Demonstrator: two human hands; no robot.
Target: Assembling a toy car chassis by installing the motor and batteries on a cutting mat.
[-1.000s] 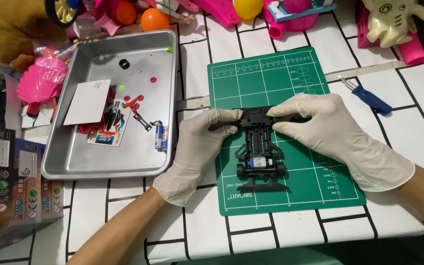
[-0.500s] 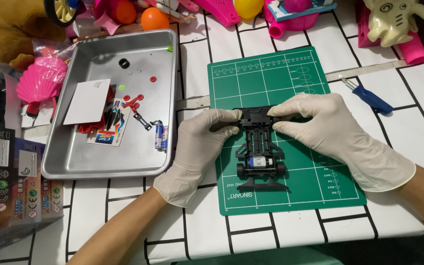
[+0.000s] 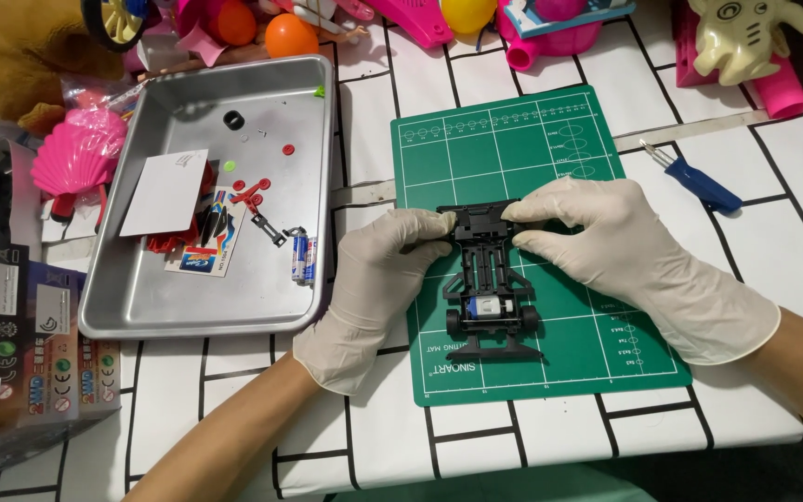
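A black toy car chassis (image 3: 488, 288) with a small silver motor lies on a green cutting mat (image 3: 532, 149). My left hand (image 3: 374, 279), in a white glove, pinches the chassis's far end from the left. My right hand (image 3: 606, 242), also gloved, grips the same end from the right with thumb and forefinger. The chassis's two rear wheels rest on the mat near me.
A metal tray (image 3: 123, 311) at the left holds a white card, stickers, red and black small parts and batteries (image 3: 299, 256). A blue-handled screwdriver (image 3: 699, 183) lies at the right. Plastic toys line the far edge. A printed box (image 3: 20, 363) stands at the near left.
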